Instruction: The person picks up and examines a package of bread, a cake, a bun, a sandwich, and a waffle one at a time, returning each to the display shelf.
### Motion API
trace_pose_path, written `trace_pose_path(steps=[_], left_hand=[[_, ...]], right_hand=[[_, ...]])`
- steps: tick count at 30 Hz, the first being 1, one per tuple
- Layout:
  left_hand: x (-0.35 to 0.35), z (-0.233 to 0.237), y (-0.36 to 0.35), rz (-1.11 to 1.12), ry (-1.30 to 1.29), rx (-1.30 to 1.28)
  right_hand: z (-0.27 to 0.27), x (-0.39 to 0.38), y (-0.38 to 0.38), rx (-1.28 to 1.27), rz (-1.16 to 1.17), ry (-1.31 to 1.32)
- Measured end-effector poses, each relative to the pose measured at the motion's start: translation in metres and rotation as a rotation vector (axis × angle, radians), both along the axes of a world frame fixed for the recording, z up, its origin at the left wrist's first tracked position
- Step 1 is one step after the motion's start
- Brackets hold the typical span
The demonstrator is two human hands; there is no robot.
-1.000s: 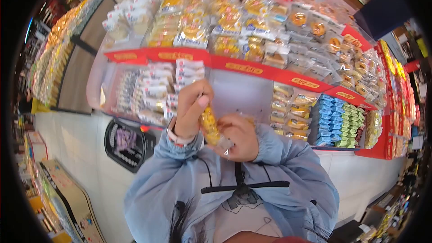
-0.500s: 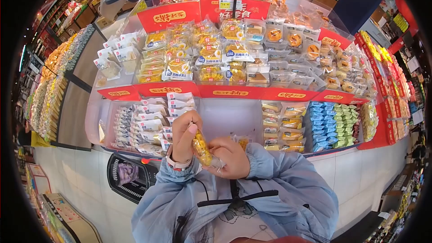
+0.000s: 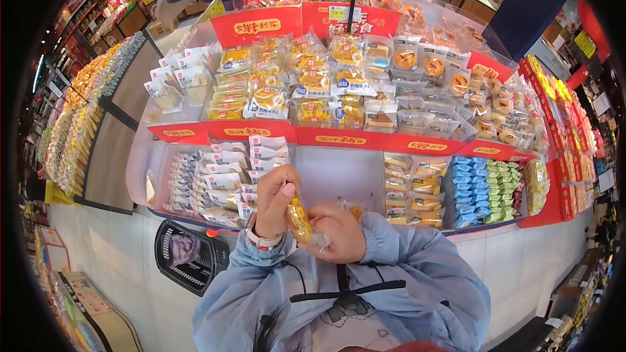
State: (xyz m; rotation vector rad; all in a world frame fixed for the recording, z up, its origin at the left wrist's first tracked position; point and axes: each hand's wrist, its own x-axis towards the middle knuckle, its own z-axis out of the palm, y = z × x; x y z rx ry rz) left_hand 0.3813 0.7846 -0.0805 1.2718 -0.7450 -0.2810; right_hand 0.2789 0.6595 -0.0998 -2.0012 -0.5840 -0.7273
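Snack packet [image 3: 299, 220] pinched between both hands, above bin edge [image 3: 339, 148].

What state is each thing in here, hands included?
left hand: shut on the top of the snack packet.
right hand: shut on its lower end.
snack packet: upright, held by both hands.
shopping basket: on the floor, purple pack inside.
display shelves: stocked with wrapped goods.
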Motion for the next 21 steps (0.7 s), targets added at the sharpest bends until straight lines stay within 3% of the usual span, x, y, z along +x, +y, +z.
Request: trace_pose_path(steps=[5,8,10,12,16,18,21], left_hand=[[0.005,-0.001,0.002,0.028,-0.056,0.017],[0.009,0.003,0.000,0.169,-0.236,0.145],[0.007,0.003,-0.007,0.237,-0.304,0.185],[0.007,0.001,-0.010,0.273,-0.365,0.222],[0.016,-0.011,-0.015,0.110,-0.258,0.268],[0.023,-0.017,-0.022,0.065,-0.305,0.300],[0.043,-0.034,-0.052,0.081,-0.420,0.345]], right_hand=[[0.001,-0.001,-0.006,0.003,-0.021,0.080],[-0.005,0.013,-0.039,0.084,-0.140,0.192],[-0.003,0.023,-0.077,0.259,-0.254,0.415],[0.017,0.035,-0.117,0.581,-0.188,0.628],[0.037,0.069,-0.208,0.537,-0.481,0.618],[0.048,0.092,-0.239,0.635,-0.493,0.514],[0.022,0.135,-0.320,0.639,-0.488,0.603]])
